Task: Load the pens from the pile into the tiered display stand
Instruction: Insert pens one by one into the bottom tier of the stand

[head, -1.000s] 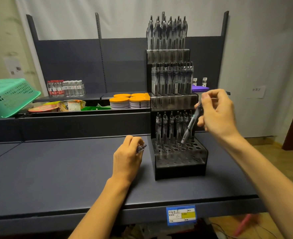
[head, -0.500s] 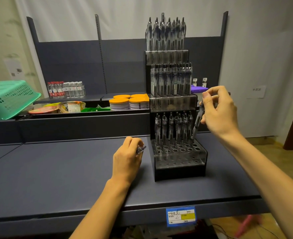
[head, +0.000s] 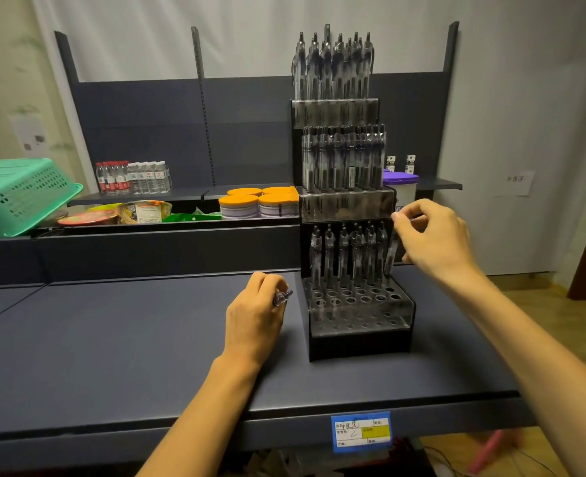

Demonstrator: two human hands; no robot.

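Black and clear plastic, the tiered display stand point(head: 360, 315) sits on the grey shelf point(head: 112, 339), its upper two tiers packed and the bottom tier holding one back row of pens point(head: 348, 256). I see my right hand point(head: 432, 242) at that row's right end, fingers curled beside the last pen point(head: 390, 259); whether they pinch it I cannot tell. My left hand point(head: 253, 318) rests on the shelf, gripping spare pens point(head: 282, 297) just left of the stand.

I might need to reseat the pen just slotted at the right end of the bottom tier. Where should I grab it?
Pinch the pen near its top, from above and the right: it stands nearly upright in the display stand, neighbours crowd its left.
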